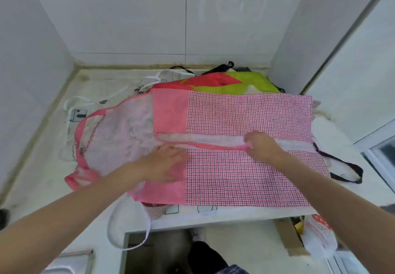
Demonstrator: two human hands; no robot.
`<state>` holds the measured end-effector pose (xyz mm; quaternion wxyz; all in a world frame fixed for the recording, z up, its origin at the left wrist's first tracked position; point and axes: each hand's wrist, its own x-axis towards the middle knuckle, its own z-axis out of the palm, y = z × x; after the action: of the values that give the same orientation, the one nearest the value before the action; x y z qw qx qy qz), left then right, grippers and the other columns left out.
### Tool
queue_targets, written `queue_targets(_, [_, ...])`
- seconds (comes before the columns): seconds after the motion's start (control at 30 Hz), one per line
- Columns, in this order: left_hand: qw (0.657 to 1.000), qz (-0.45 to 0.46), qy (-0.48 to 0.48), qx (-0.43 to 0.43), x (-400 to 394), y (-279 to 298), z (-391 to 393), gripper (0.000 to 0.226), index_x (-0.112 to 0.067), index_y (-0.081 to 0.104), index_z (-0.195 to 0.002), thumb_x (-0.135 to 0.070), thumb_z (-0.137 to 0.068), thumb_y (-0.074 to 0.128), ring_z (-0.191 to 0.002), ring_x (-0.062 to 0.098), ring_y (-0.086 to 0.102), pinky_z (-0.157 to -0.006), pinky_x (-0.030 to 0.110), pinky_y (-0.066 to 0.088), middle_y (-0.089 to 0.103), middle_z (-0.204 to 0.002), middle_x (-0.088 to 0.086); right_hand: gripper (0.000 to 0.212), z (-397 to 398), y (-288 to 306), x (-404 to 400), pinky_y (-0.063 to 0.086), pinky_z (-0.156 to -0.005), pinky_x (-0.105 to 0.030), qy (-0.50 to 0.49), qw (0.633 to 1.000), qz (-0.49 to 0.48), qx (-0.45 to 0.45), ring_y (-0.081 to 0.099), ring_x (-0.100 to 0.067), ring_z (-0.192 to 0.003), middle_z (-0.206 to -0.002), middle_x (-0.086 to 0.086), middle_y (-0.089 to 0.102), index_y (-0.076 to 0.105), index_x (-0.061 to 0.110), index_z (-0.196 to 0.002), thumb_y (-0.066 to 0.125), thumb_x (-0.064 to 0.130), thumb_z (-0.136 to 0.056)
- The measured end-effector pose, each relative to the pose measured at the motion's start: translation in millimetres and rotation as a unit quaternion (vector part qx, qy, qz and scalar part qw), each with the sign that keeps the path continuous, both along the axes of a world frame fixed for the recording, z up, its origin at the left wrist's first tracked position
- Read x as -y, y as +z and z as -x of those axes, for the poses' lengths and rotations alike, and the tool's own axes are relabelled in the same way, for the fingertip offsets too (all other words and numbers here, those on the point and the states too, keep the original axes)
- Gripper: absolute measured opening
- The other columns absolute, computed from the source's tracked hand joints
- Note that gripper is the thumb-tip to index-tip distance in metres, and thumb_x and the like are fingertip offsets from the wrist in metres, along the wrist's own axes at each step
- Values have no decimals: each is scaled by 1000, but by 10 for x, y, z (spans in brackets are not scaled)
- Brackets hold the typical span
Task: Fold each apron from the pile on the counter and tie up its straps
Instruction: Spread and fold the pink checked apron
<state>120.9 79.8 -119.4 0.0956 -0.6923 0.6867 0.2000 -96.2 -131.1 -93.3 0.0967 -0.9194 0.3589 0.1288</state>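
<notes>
A pink checked apron (245,175) lies spread across the counter (42,149), its two long sides folded in toward the middle, where a pale strip shows between them. Its bib with pink binding (119,128) points left. My left hand (164,162) rests flat on the near flap beside the plain pink panel. My right hand (261,145) pinches the pink-bound edge of the near flap at the middle seam. A white strap (147,222) hangs over the counter's front edge.
Under and behind the pink apron lie more aprons: a red and lime-green one (239,80), a white printed one (81,113), and dark straps (350,167) at the right. White walls enclose the counter. A cardboard box with a plastic bag (318,237) sits below right.
</notes>
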Motion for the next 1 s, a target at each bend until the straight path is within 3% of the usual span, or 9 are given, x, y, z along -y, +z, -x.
queue_targets(0.1, [994, -104, -12, -12, -144, -233, 125, 93, -38, -4, -148, -49, -81, 60, -145, 28, -1, -115, 52, 8, -8, -158, -2, 50, -54, -57, -376, 40, -103, -38, 126, 986, -74, -81, 48, -25, -122, -133, -8, 48, 49, 14, -131, 61, 37, -89])
queue_targets(0.23, [989, -144, -7, 15, -228, -249, 220, 100, -30, -13, -148, -45, -83, 60, -144, 31, -13, -115, 51, 2, -19, -156, 11, 107, 2, -292, -663, 26, -111, -54, 96, 955, -152, -236, 16, -39, -142, -158, -8, -9, 2, 25, -151, 75, 45, -74])
queue_targets(0.43, [991, -105, -10, 79, -291, -344, 387, 81, -17, -6, -150, -33, -94, 50, -143, 39, -4, -115, 53, 7, -9, -156, 18, 112, 17, -418, -860, 28, -107, -59, 93, 947, -119, -283, -6, -53, -138, -152, -9, -31, -22, 23, -147, 69, 35, -82])
queue_targets(0.53, [995, -96, 16, 0, -263, -255, 306, 53, -19, 19, -150, -28, -100, 35, -138, 29, 29, -113, 40, 27, 24, -153, 9, 108, 76, -411, -830, 29, -108, -59, 107, 947, -97, -287, 3, -50, -140, -155, -7, -26, -17, 27, -148, 68, 31, -82])
queue_targets(0.6, [991, -94, 60, -73, -190, -52, 177, 38, -24, 46, -136, -22, -99, 38, -113, 20, 54, -98, 30, 43, 55, -130, -1, 100, 110, -336, -750, 29, -107, -58, 114, 947, -86, -286, 24, -43, -138, -158, -5, -14, -6, 27, -151, 66, 29, -83])
queue_targets(0.67, [988, -88, 70, -107, -70, 196, 18, 31, -20, 56, -126, -21, -99, 41, -97, 13, 58, -87, 20, 46, 62, -118, -2, 77, 141, -226, -665, 31, -105, -58, 101, 952, -79, -279, 45, -32, -126, -153, -8, 20, 17, 20, -149, 61, 20, -85])
queue_targets(0.73, [986, -95, 60, -120, 76, 417, -156, 29, -11, 56, -123, -19, -98, 44, -85, 9, 55, -75, 9, 43, 62, -110, -1, 43, 169, -95, -524, 40, -101, -50, 86, 958, -64, -267, 56, -23, -105, -122, -6, 54, 46, 11, -130, 52, 8, -88])
queue_targets(0.87, [968, -217, 89, -93, 264, 759, -509, 33, -14, 52, -127, -23, -96, 47, -108, 18, 51, -99, 30, 43, 54, -120, 1, 21, 146, 366, -72, 45, -67, -22, 77, 919, -87, -377, 51, -14, -73, -90, -3, 54, 49, 1, -111, 50, 3, -91])
queue_targets(1.0, [926, -318, 160, -123, 340, 1038, -799, 10, -23, 57, -88, -20, -96, 51, -85, 7, 57, -81, 18, 45, 60, -88, -10, 40, -21, 779, 471, 45, -97, -34, -1, 907, -184, -378, 48, -28, -122, -132, -6, 49, 48, 8, -129, 60, 12, -90])
